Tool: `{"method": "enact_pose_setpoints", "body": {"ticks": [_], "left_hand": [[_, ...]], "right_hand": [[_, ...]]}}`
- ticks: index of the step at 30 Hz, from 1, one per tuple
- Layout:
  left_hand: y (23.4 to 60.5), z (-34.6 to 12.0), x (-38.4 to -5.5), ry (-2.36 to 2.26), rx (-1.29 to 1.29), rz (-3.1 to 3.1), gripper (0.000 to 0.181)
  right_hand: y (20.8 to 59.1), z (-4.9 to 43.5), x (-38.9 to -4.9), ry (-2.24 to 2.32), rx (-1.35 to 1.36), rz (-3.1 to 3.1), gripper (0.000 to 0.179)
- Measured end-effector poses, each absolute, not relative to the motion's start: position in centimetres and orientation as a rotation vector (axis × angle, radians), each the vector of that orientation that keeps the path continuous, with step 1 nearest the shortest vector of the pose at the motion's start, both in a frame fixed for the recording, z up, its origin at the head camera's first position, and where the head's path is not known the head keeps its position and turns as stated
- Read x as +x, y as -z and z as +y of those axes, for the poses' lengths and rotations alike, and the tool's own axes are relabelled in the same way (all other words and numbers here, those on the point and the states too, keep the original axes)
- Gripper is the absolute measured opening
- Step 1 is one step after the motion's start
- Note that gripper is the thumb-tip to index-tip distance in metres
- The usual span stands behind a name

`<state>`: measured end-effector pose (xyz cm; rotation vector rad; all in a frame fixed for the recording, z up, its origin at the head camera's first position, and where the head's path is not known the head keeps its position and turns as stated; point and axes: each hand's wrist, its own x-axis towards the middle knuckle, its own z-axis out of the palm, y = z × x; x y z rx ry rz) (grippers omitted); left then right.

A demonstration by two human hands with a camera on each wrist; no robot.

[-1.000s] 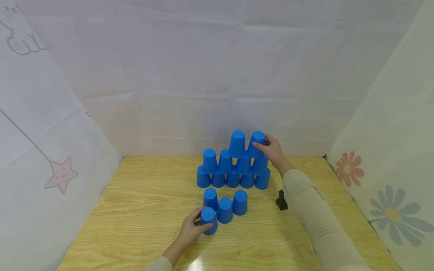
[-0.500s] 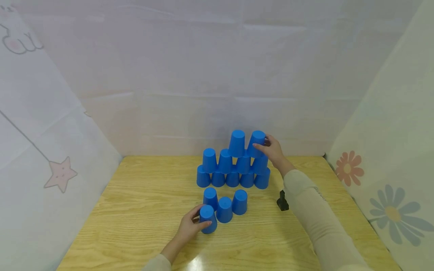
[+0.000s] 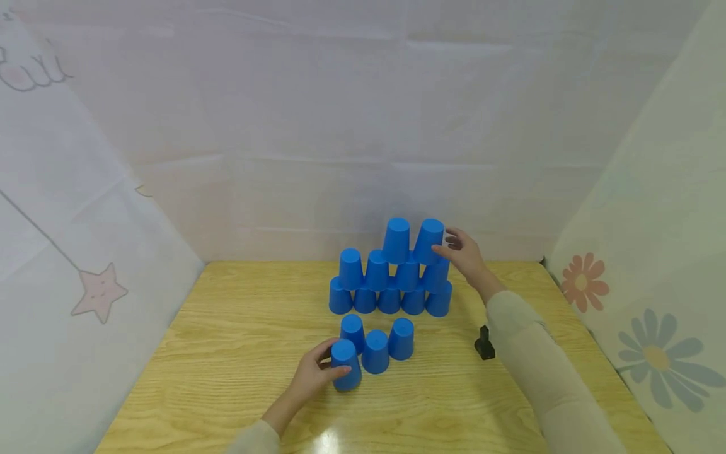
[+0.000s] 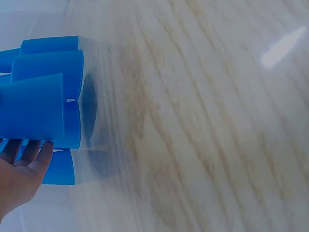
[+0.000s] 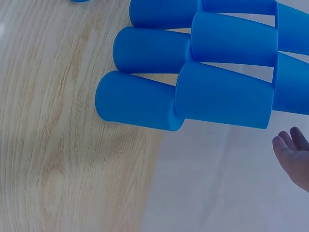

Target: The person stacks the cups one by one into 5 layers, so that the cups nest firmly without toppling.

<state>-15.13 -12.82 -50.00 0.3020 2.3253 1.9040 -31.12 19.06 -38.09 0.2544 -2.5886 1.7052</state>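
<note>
In the head view my left hand [image 3: 314, 372] grips an upside-down blue cup [image 3: 345, 373] round its side, thumb in front. Three more upside-down cups, among them the middle one [image 3: 375, 353], stand just behind and beside it. My right hand [image 3: 465, 255] is beside the right cup [image 3: 429, 241] of the stack's top row, fingers spread and loosely bent, holding nothing. A second top-row cup [image 3: 396, 241] stands left of that one. In the right wrist view a gap separates my right hand [image 5: 295, 157] from the cups.
Below the top row, the stack has a middle row [image 3: 350, 270] and a bottom row [image 3: 340, 298] of several upside-down cups. A small black object [image 3: 484, 343] stands on the wooden table [image 3: 255, 315] near my right sleeve. Pale cloth walls [image 3: 317, 126] enclose the table.
My right hand has let go of the top-row right cup and drawn slightly right. My left hand has shifted its cup slightly left and back. The black object has shifted right and nearer.
</note>
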Motion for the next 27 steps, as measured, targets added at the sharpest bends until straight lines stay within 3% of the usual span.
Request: {"method": "enact_pose_setpoints", "body": {"ticks": [12,27], "left_hand": [[49.6,-13.9,-15.7,-1.847,0.328,2.404,0.051],[43.3,-14.2,-15.6,-1.745,0.470,2.433,0.051]], "right_hand": [[38.6,20.4,-29.7,-1.715,0.289,-2.586,0.070],[39.1,22.1,-27.6,-1.807,0.371,-2.527,0.063]]}}
